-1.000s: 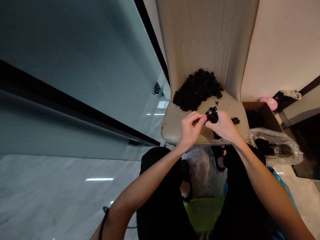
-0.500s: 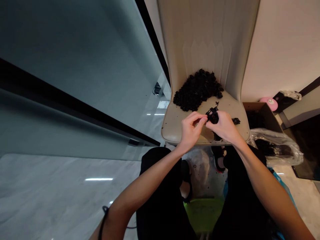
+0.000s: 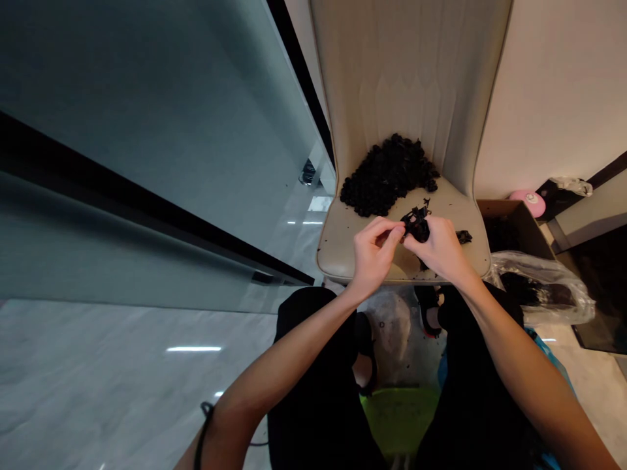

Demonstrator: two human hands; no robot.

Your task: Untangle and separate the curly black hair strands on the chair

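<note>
Over the front of a beige chair seat (image 3: 337, 245), my right hand (image 3: 435, 245) is closed round a small black part (image 3: 416, 223) with thin prongs or strips; its exact kind is too small to tell. My left hand (image 3: 375, 248) pinches at the left edge of that part, thumb and forefinger pressed together. Whatever lies between those fingertips is hidden. A heap of small black pieces (image 3: 389, 175) covers the back of the seat. One loose black piece (image 3: 463, 237) lies just right of my right hand, and crumbs are scattered around.
Left of the chair stands a frosted glass panel (image 3: 147, 130) with a black frame. On the right are a cardboard box (image 3: 533, 228), a clear plastic bag (image 3: 573, 281) with black contents and a pink round object (image 3: 530, 202). A green stool (image 3: 399, 418) shows between my legs.
Both hands stay almost in place at the black part. My left fingertips have shifted very slightly left, and the part appears turned a little in my grip.
</note>
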